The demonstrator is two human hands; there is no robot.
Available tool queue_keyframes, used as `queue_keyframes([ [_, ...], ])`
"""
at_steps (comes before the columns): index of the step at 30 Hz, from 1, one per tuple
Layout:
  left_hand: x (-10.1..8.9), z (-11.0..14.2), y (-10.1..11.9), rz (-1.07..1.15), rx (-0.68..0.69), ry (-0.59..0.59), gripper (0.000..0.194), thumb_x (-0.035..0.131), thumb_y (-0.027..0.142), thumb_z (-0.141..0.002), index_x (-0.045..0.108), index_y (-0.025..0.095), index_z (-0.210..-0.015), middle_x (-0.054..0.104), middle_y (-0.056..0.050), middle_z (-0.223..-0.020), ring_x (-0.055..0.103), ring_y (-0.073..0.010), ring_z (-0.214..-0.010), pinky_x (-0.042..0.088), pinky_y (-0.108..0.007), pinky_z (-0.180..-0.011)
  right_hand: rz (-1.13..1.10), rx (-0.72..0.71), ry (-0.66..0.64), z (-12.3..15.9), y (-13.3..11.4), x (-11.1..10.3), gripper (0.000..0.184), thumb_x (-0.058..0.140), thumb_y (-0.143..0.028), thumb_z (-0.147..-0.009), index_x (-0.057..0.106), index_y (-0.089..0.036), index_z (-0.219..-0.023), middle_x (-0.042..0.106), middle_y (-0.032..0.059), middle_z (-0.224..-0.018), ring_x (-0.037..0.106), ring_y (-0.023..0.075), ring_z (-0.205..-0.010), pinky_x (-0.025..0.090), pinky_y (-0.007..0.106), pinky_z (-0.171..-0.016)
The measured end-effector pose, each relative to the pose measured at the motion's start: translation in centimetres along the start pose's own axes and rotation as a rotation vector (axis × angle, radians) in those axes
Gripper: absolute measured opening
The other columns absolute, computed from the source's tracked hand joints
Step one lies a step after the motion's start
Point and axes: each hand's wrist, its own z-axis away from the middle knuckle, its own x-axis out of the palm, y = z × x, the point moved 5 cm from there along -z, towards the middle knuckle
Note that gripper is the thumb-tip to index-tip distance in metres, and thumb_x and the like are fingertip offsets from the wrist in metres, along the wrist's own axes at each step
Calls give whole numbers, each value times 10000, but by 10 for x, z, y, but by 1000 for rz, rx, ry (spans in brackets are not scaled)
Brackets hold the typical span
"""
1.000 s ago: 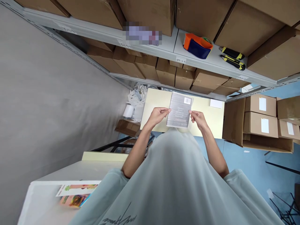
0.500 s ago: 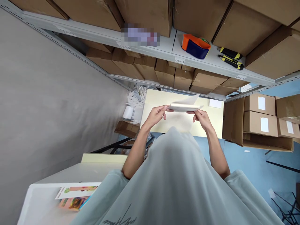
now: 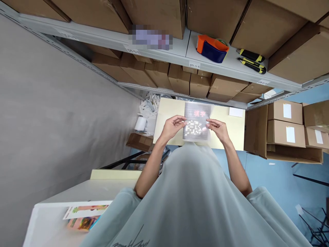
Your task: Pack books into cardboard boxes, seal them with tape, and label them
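A thin grey book [image 3: 196, 116] with red characters and a pattern of pale blocks on its cover faces up above the cream tabletop [image 3: 168, 109]. It appears to sit inside a clear plastic sleeve whose loose part shows past its right edge. Fingers and thumb of my left hand [image 3: 173, 127] pinch the book's left edge. On the opposite side, my right hand [image 3: 218, 129] grips the right edge between thumb and fingers. A small white paper [image 3: 235, 112] lies at the table's right rear.
Shelves with cardboard boxes [image 3: 156, 15] rise beyond the table; a tape dispenser [image 3: 212, 48] and box cutters [image 3: 250, 60] rest on one. An open carton with boxes [image 3: 257, 133] stands right. A white roll [image 3: 140, 123] and crumpled packing scraps [image 3: 151, 104] are left.
The book has tipped from nearly edge-on to flat-on, so its printed cover now faces me. Both hands have kept hold of its sides.
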Motion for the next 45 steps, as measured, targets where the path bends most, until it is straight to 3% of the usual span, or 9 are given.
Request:
queue_keyframes([
  [7, -4, -4, -10, -5, -13, 51, 669, 934, 519, -726, 698, 200, -1265, 828, -96, -1043, 769, -231, -975, 592, -356, -923, 13, -33, 55, -1, 1, 4, 543, 940, -561, -691, 658, -261, -1045, 785, -6, -853, 711, 177, -792, 572, 316, -795],
  [14, -2, 4, 7, -99, 98, 81, 392, 903, 486, -761, 843, 185, -1004, 814, -101, -1053, 690, -190, -798, 580, -344, -772, 26, -63, 51, -1, 4, 8, 455, 886, -560, -742, 770, -242, -1046, 825, 43, -1050, 761, 277, -1024, 611, 384, -911],
  [18, 25, 27, 43, -183, 284, -2, 216, 836, 354, -873, 879, 242, -1053, 764, -78, -1013, 679, -194, -852, 549, -321, -718, -55, -76, 81, -5, 13, 15, 430, 894, -554, -736, 776, -239, -1004, 827, 70, -1091, 747, 297, -1128, 592, 429, -1028],
  [22, 64, 54, 67, -341, 422, -94, 237, 742, 271, -957, 870, 308, -1152, 730, -60, -955, 689, -220, -914, 580, -360, -817, -213, -33, 23, -9, 21, 33, 593, 730, -766, -844, 747, -243, -1123, 809, 111, -1240, 723, 315, -1240, 589, 474, -1081],
  [26, 91, 69, 66, -477, 468, -149, 293, 668, 232, -998, 845, 334, -1207, 740, -68, -966, 689, -238, -923, 587, -384, -855, -295, 64, -77, -13, 28, 51, 676, 530, -866, -921, 737, -264, -1151, 794, 101, -1281, 711, 330, -1281, 597, 510, -1090],
  [29, 91, 74, 60, -479, 456, -135, 278, 661, 240, -1005, 842, 327, -1197, 733, -69, -962, 698, -235, -908, 592, -378, -860, -310, 93, -130, -16, 33, 58, 631, 566, -842, -913, 749, -272, -1110, 803, 92, -1239, 722, 327, -1255, 601, 499, -1076],
  [35, 28, 58, 30, -291, 246, 84, 252, 756, 253, -941, 829, 280, -1180, 749, -59, -1063, 715, -205, -913, 606, -348, -886, -121, 135, 5, -20, 56, 62, 523, 923, -620, -697, 767, -219, -994, 831, 83, -1051, 756, 267, -1011, 604, 407, -947],
  [40, -64, 22, -63, -60, -95, 296, 327, 787, 353, -904, 803, 199, -1192, 777, -109, -1211, 744, -207, -932, 635, -357, -897, 14, 280, 112, -30, 94, 91, 527, 950, -550, -591, 776, -176, -918, 792, 43, -829, 684, 184, -774, 567, 347, -782],
  [45, -132, -10, -147, -38, -234, 350, 298, 762, 302, -879, 811, 167, -1140, 819, -136, -1174, 771, -291, -1093, 616, -448, -1036, 61, 309, 90, -73, 125, 155, 469, 910, -488, -597, 800, -155, -908, 796, 47, -814, 647, 161, -716, 564, 346, -758],
])
